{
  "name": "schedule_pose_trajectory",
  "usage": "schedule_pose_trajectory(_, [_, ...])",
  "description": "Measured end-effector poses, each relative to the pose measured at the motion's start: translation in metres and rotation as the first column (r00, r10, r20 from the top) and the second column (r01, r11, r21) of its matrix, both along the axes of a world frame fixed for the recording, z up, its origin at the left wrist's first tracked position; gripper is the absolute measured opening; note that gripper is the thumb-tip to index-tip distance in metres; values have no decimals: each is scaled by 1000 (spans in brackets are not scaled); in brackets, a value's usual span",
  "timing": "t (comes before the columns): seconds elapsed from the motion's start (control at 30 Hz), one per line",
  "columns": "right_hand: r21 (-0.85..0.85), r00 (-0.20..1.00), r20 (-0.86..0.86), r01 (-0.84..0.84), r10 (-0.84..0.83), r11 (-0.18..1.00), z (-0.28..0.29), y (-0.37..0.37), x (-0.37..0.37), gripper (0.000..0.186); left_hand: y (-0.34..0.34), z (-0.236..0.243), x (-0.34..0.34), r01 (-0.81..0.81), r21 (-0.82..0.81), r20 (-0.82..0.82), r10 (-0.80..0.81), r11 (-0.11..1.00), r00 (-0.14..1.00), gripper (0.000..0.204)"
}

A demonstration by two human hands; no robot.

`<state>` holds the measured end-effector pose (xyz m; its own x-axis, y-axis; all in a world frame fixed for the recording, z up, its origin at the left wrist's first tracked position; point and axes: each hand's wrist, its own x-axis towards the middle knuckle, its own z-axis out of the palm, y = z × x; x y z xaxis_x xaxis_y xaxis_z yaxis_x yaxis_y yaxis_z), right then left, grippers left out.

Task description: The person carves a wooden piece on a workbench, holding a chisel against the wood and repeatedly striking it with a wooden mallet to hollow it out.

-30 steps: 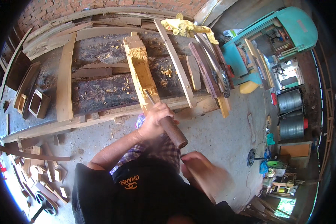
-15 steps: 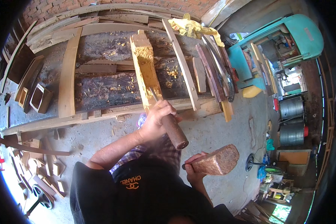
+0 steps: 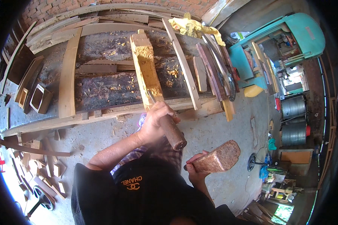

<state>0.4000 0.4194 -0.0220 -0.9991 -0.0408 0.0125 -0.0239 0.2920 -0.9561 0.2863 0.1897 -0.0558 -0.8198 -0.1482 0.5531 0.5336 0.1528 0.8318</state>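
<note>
My left hand [image 3: 157,119] is wrapped round a chisel [image 3: 173,133] with a thick brown wooden handle. Its metal blade points away from me, and the tip meets the near end of a hollow cut in a pale wooden block [image 3: 148,67]. Rough, yellowish wood shows inside that hollow. Low at the right, my right hand [image 3: 196,167] grips a heavy wooden mallet [image 3: 218,156] with a battered end face. The mallet head is apart from the chisel handle, to its right. The block lies across the dark workbench [image 3: 105,84], its near end hidden by my left hand.
Wood chips lie around the block. A long pale strip [image 3: 182,63] crosses the bench to its right, near a handsaw [image 3: 225,80] and dark boards. A wide plank [image 3: 69,75] lies to the left. Offcuts [image 3: 37,157] cover the floor at lower left. A teal machine [image 3: 306,35] stands at far right.
My left hand and the chisel have shifted slightly left, the handle end moving a little. My right hand with the mallet stays nearly in place, the head turned slightly.
</note>
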Motion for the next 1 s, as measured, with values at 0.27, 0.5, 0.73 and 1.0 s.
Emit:
schedule_pose_trajectory(0.27, [331, 921, -194, -262, 337, 907, 16, 14, -14, 69, 1, 0, -1, 2, 12, 7, -2, 1000, 1000, 31])
schedule_pose_trajectory(0.5, [430, 909, -316, -119, 273, 895, 20, -15, -26, 63, 0, -2, -1, 26, -6, -22, -26, 1000, 999, 30])
schedule_pose_trajectory(0.73, [253, 853, -325, -338, 409, 906, 22, -1, -19, 41, 2, -7, -2, -2, 14, -22, 2, 1000, 1000, 31])
schedule_pose_trajectory(1.0, [174, 819, -379, -394, 431, 902, 17, -2, -21, 47, 2, -12, 0, -1, -60, -35, -1, 998, 999, 31])
